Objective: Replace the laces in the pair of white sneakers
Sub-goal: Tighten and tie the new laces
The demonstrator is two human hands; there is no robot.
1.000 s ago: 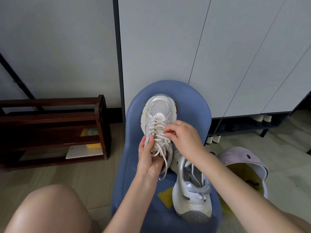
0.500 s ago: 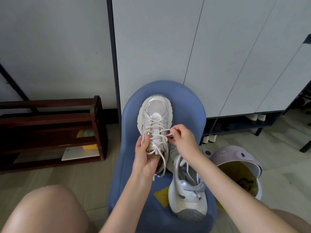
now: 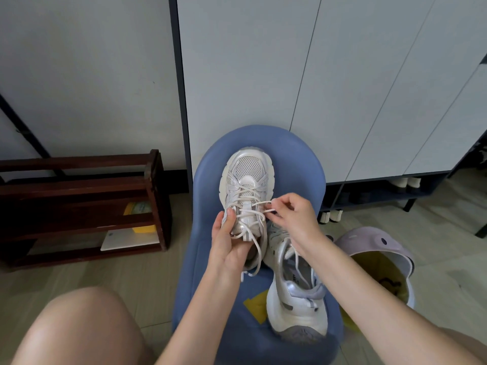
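A white sneaker (image 3: 246, 175) lies toe-away on the blue chair (image 3: 297, 164). My left hand (image 3: 228, 243) grips its heel end, thumb pressed on the left side by the eyelets. My right hand (image 3: 292, 214) pinches a loop of the cream lace (image 3: 259, 204) drawn out to the sneaker's right side. Loose lace ends hang down over my left hand. The second white sneaker (image 3: 295, 299) lies on the chair to the right, heel toward me, its front partly hidden by my right wrist.
A dark wooden rack (image 3: 79, 185) stands on the floor at left. A lilac bin (image 3: 379, 248) with a yellow liner sits right of the chair. White cabinet doors (image 3: 342, 88) rise behind it. A yellow paper (image 3: 257, 304) lies on the seat. My bare knee (image 3: 79, 327) is at lower left.
My right hand has moved from over the sneaker's tongue out to the right, drawing a loop of lace sideways. My left hand has kept its hold on the sneaker.
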